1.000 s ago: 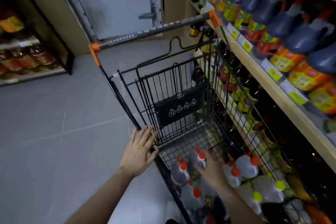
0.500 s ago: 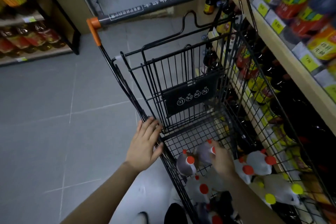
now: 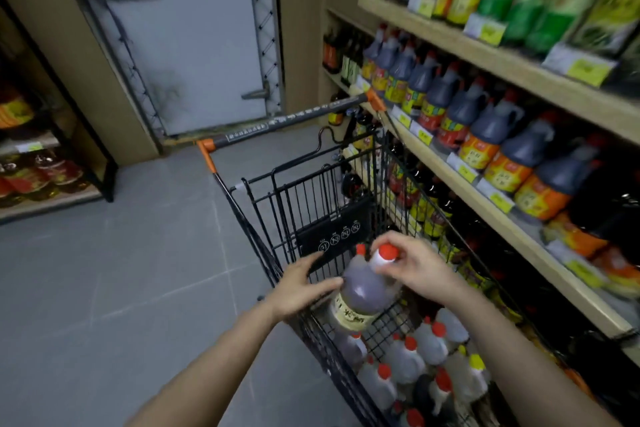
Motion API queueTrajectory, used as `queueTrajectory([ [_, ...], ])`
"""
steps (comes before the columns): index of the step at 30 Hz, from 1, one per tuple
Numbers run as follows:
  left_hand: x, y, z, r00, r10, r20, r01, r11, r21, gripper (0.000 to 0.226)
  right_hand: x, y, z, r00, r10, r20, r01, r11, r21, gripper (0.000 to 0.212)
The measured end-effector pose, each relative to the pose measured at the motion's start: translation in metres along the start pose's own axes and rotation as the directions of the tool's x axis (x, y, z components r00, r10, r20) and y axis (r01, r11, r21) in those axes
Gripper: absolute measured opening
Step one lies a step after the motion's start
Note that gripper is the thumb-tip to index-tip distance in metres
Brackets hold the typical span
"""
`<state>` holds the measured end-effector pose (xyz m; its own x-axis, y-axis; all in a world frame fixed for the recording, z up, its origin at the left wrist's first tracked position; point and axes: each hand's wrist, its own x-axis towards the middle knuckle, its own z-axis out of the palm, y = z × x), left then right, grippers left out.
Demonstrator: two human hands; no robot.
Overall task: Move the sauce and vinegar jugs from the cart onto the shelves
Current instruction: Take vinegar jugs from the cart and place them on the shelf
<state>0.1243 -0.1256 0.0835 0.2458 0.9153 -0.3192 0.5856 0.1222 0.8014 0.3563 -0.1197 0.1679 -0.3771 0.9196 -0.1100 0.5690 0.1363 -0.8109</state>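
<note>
Holding a dark brown plastic jug with a red cap and cream label (image 3: 360, 291) up over the black wire shopping cart (image 3: 311, 198), tilted a bit. Right hand (image 3: 420, 269) pinching it at the neck just under the cap, left hand (image 3: 298, 288) flat against its side, fingers straight. More red-capped and yellow-capped jugs (image 3: 420, 355) lying down in the cart basket. Wooden shelves (image 3: 485, 55) of dark sauce bottles just beside, on the right.

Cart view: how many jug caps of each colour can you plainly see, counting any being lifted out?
Red caps: 8
Yellow caps: 1
Total: 9 caps. Blur among the jugs low in the cart may hide more.
</note>
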Motion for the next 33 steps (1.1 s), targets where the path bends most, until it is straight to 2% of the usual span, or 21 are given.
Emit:
queueTrajectory([
  [3, -0.02, 0.031, -0.021, 0.962, 0.153, 0.226, -0.075, 0.945, -0.319, 0.098, -0.007, -0.051, -0.011, 0.996, -0.082, -0.042, 0.087, 0.985, 0.147, 0.033],
  [6, -0.04, 0.043, -0.032, 0.916, 0.258, 0.308, -0.073, 0.861, -0.503, 0.097, -0.005, -0.091, -0.014, 0.99, -0.127, -0.062, 0.139, 0.952, 0.274, 0.035],
  [10, -0.059, 0.046, -0.044, 0.935, 0.291, 0.202, -0.093, 0.751, -0.653, 0.096, 0.015, -0.12, -0.006, 0.984, -0.138, -0.109, 0.169, 0.911, 0.375, 0.034],
  [13, -0.067, 0.037, -0.046, 0.973, 0.208, 0.099, -0.077, 0.698, -0.712, 0.095, 0.032, -0.125, 0.014, 0.984, -0.112, -0.136, 0.159, 0.898, 0.41, 0.037],
  [15, -0.069, 0.019, -0.044, 0.99, 0.134, 0.039, -0.063, 0.679, -0.731, 0.094, 0.04, -0.12, 0.03, 0.991, -0.088, -0.102, 0.124, 0.895, 0.428, 0.04],
  [17, -0.071, -0.003, -0.043, 0.997, 0.083, 0.0, -0.056, 0.671, -0.74, 0.092, 0.044, -0.104, 0.044, 0.996, -0.058, -0.068, 0.081, 0.902, 0.424, 0.041],
  [20, -0.075, -0.038, -0.04, 0.999, -0.045, -0.029, 0.006, 0.633, -0.774, 0.094, 0.043, -0.059, 0.054, 0.993, 0.002, -0.118, 0.047, 0.908, 0.416, 0.037],
  [23, -0.078, -0.07, -0.039, 0.981, -0.17, -0.089, 0.028, 0.589, -0.808, 0.094, 0.037, 0.004, 0.064, 0.982, 0.131, -0.139, -0.061, 0.905, 0.42, 0.029],
  [26, -0.078, -0.1, -0.035, 0.955, -0.267, -0.126, 0.042, 0.546, -0.837, 0.098, 0.029, 0.071, 0.09, 0.952, 0.299, -0.061, -0.25, 0.881, 0.402, 0.033],
  [30, -0.072, -0.129, -0.014, 0.928, -0.354, -0.118, 0.091, 0.521, -0.848, 0.096, 0.016, 0.145, 0.134, 0.872, 0.482, 0.09, -0.485, 0.822, 0.3, 0.048],
  [33, -0.064, -0.139, -0.002, 0.918, -0.376, -0.126, 0.113, 0.552, -0.826, 0.09, 0.016, 0.181, 0.16, 0.864, 0.48, 0.151, -0.497, 0.861, 0.106, 0.042],
])
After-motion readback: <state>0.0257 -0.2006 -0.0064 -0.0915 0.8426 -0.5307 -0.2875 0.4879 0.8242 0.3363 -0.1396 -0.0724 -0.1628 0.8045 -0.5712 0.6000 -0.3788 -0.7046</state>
